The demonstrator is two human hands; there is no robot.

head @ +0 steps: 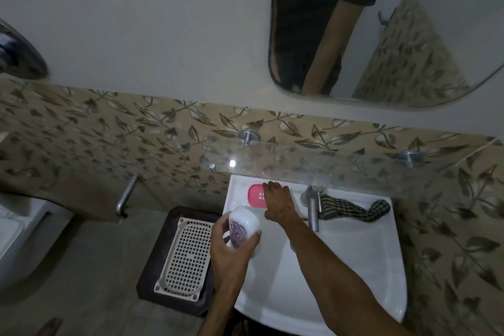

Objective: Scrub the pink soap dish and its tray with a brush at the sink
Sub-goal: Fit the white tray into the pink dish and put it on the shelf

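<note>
Pink soap dish (255,196): on the sink (354,267) rim, left of the tap (313,206).
Right hand (278,202): fingers spread, resting on the dish.
Left hand (230,251): gripping a white container (244,225) over the sink's left edge.

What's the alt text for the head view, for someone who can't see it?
The right hand reaches across a white sink to the pink soap dish on its back ledge, while the left hand holds a white container over the sink's left edge. A checked cloth lies right of the tap; no brush is visible.
</note>
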